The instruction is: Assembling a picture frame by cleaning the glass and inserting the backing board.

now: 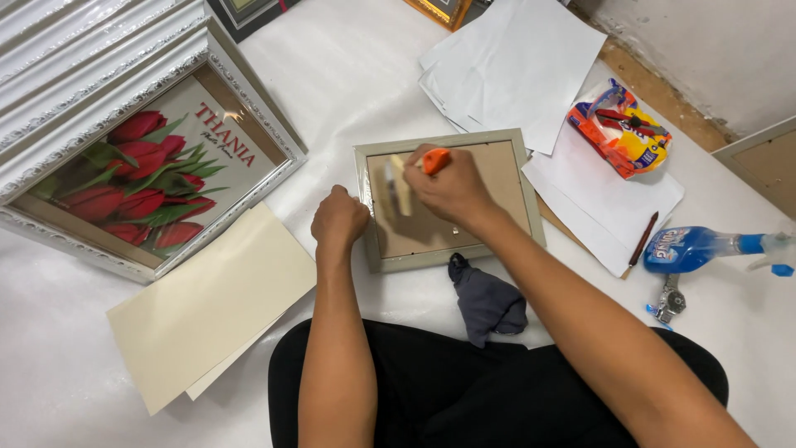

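Observation:
A small pale picture frame [531, 197] lies face down on the white-covered surface in front of me, its brown backing board showing. My right hand [452, 187] grips an orange-handled brush [434, 159] over the backing; the pale bristles blur across the left part of the board. My left hand [338, 220] is closed in a fist and rests at the frame's left edge, holding nothing that I can see.
A large ornate white frame [249, 99] with a red tulip picture lies at left, cream card sheets [207, 307] below it. A dark grey cloth [489, 303], white paper sheets [514, 66], an orange packet [622, 129], a pencil [643, 238] and a blue spray bottle [705, 247] lie at right.

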